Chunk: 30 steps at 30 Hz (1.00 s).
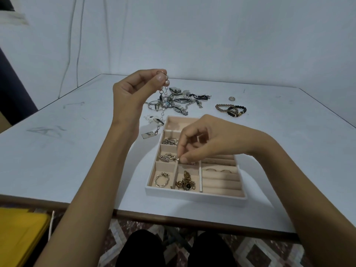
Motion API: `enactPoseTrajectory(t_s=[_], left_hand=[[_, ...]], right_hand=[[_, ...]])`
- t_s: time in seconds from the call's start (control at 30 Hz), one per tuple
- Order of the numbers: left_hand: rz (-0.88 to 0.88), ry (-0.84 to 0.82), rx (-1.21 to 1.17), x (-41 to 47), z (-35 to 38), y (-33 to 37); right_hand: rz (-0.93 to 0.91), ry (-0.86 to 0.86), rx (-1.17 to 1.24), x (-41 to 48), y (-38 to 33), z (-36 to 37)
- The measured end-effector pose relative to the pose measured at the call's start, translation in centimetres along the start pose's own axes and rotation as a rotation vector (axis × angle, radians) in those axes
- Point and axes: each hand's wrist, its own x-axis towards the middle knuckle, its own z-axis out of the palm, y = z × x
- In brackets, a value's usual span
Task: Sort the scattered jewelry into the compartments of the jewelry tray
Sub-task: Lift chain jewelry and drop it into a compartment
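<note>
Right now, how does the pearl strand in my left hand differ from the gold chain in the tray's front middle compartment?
The pearl strand hangs stretched out, pinched by the left hand, above the table; the gold chain lies bunched in the tray. The pearl strand is pale white; the gold chain is yellow with a dark stone. The pearl strand is held; nothing touches the gold chain. Both are strung jewelry.
</note>
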Motion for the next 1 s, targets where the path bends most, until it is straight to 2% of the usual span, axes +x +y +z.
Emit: enactPoseTrajectory(t_s=[0.23,0.5,0.7,0.83,1.0], left_hand=[[-0.010,-0.009,0.010,-0.1,0.1,0.0],[-0.022,-0.012,0.011,-0.1,0.1,-0.2],[-0.020,-0.006,0.020,0.0,0.0,-0.1],[-0.010,-0.007,0.015,0.0,0.0,0.0],[-0.009,-0.015,-0.001,-0.1,-0.1,0.2]], right_hand=[[-0.102,-0.045,-0.027,1.5,-0.2,2.8],[-0.103,-0.011,-0.068,1.9,0.3,3.4],[-0.077,0.005,-0.001,1.4,0.0,2.8],[-0.083,0.167,-0.039,0.3,-0.4,1.2],[0.054,0.610,-0.096,-2.9,1.7,0.4]])
